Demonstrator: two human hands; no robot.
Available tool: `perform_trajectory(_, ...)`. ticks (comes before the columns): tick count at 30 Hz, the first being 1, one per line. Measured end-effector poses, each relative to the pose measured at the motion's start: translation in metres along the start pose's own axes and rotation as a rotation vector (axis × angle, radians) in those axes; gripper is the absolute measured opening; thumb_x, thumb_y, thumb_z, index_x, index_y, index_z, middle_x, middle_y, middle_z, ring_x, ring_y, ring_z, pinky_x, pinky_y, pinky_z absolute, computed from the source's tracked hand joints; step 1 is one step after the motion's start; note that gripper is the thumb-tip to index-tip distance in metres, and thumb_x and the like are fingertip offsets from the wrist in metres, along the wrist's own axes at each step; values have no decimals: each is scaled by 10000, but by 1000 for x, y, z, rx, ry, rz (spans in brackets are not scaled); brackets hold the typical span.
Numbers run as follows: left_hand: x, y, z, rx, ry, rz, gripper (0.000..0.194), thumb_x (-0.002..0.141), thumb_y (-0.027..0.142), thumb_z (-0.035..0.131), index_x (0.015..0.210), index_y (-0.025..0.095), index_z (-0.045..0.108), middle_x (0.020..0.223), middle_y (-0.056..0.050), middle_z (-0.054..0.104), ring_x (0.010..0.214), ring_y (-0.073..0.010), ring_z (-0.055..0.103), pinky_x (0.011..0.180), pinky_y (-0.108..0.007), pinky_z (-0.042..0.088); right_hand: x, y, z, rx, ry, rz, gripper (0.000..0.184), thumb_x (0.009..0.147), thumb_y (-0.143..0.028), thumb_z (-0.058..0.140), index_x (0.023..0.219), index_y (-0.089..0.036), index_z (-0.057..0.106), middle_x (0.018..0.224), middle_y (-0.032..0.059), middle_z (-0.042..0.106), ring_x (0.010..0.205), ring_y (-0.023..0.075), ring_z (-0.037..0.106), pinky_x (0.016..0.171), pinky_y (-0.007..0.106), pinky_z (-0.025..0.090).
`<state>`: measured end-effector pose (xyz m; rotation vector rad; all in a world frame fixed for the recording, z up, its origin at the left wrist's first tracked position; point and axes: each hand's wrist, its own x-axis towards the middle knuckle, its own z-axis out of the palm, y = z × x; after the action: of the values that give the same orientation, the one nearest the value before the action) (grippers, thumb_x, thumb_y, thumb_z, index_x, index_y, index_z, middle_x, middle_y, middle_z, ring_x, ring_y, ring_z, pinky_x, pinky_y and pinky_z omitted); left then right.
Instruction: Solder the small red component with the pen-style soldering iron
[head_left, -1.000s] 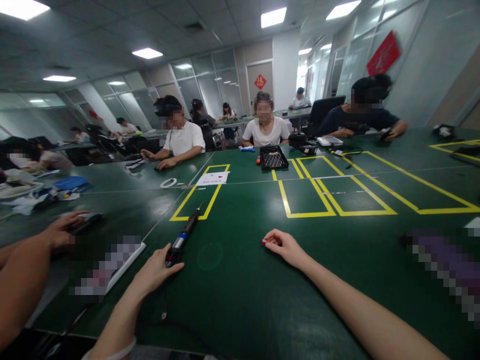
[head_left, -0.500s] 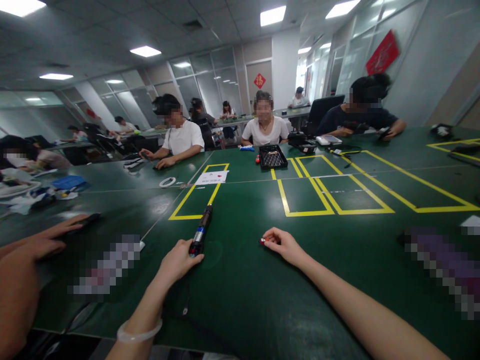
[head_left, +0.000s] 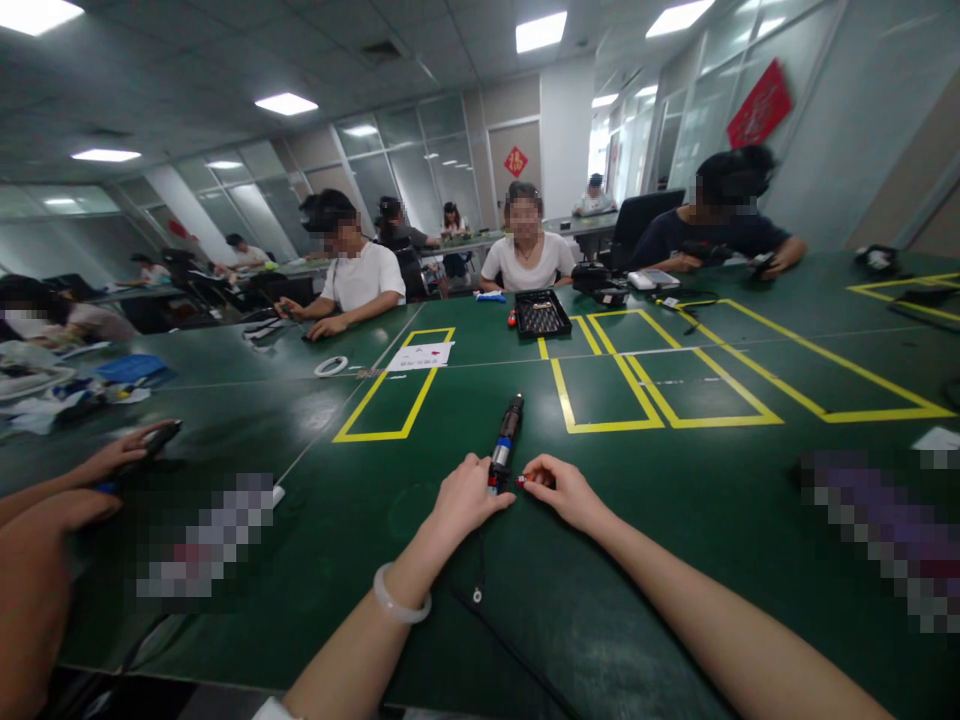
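Left hand (head_left: pixel 469 497): fingers curled round rear of screwdriver (head_left: pixel 505 442), long axis near 12 o'clock. Right hand (head_left: pixel 564 493): fingers pinch small red piece (head_left: pixel 521 481), screwdriver just beside, 10 o'clock.

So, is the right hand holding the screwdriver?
No, the left hand holds the screwdriver; the right hand pinches a small red piece.

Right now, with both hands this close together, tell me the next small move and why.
Probably hold the dark tool steady and ease the small red piece toward its near end: the left hand grips that end, the right hand pinches the piece close beside it, and a slight gap seems to remain.
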<state>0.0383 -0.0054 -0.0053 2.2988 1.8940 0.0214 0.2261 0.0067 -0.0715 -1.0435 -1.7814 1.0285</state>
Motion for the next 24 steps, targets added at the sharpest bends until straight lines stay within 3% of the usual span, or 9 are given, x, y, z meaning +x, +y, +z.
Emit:
perform_trajectory(6,1,9,8,-12,25,34,528,732,577,592,1092,192,571,1032,-104,563,911,-250,617,719,-304,461,2,1,-1,-89,30,-23,93,818,-226,607,890,-171,627,744,1,606,667,137,541,637,249,421)
perform_trajectory(16,2,6,10,-28,19,36,559,732,602,585,1122,202,559,1034,-95,561,906,-239,613,703,-292,453,2,-3,-4,-38,59,10,115,802,-273,612,851,-170,610,667,-16,567,590,124,505,572,233,407)
perform_trajectory(24,-3,9,5,-41,5,35,517,739,568,592,1108,209,552,1053,-91,556,949,-233,600,733,-285,454,1,0,-2,-28,-11,-23,96,798,-237,623,862,-167,616,715,-6,602,642,133,552,611,240,435)
